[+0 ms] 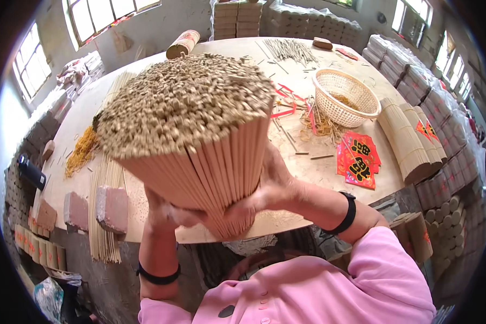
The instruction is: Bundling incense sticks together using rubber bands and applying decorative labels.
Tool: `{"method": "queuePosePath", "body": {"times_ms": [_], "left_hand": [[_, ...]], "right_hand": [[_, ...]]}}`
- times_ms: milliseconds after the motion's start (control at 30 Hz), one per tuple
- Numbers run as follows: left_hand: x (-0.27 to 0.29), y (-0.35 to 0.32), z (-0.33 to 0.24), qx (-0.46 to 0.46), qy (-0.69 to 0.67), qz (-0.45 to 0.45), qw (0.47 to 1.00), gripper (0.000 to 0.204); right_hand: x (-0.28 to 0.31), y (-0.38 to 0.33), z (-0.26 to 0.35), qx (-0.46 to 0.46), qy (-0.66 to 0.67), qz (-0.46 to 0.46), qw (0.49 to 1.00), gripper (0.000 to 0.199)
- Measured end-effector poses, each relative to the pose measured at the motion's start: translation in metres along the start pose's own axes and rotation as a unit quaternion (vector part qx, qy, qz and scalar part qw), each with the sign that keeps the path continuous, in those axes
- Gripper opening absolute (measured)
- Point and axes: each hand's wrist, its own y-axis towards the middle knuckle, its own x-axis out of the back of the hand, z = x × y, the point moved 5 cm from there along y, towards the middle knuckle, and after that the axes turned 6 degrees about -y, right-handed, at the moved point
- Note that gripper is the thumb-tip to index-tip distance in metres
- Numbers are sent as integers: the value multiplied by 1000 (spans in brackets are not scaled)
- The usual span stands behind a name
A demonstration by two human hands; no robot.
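A thick bundle of tan incense sticks (200, 175) stands upright over the table's near edge, its rough top ends spread wide toward me. My left hand (170, 211) is wrapped round the bundle's lower left side. On the other side my right hand (270, 186) grips it, with the thumb across the front. The bundle's lower part narrows between my hands and hides some of the fingers. To its left, more loose sticks (105, 237) lie lengthwise beside two reddish bricks (112, 209), their near ends jutting past the table edge.
On the round wooden table (302, 186) are a woven plastic basket (343, 113), red-and-gold paper cards (359, 156), yellow rubber bands (82, 150) and scattered stick pieces (291, 51). Finished bundles (405, 141) lie at the right. A dark bottle (31, 171) is at the left edge. Stacked packs (437, 116) surround the table.
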Motion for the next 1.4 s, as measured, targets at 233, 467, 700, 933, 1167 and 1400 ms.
{"method": "queuePosePath", "body": {"times_ms": [233, 467, 700, 933, 1167, 1400], "left_hand": [[23, -49, 0, -100, 163, 8, 981, 81], [93, -81, -3, -22, 188, -324, 927, 60], [109, -40, 12, 77, 128, -298, 943, 59], [162, 14, 39, 151, 226, -257, 927, 49], [186, 13, 45, 191, 314, -239, 899, 38], [195, 28, 40, 197, 410, -211, 865, 28]], "right_hand": [[46, -14, -32, 15, 86, 66, 994, 125], [190, 18, -158, -264, -718, 105, 636, 31], [196, 13, -179, -169, -719, -18, 674, 30], [181, 21, -191, -235, -746, 107, 614, 26], [90, 57, -126, 104, -301, 15, 948, 20], [86, 71, -123, 5, -220, 24, 975, 19]]}}
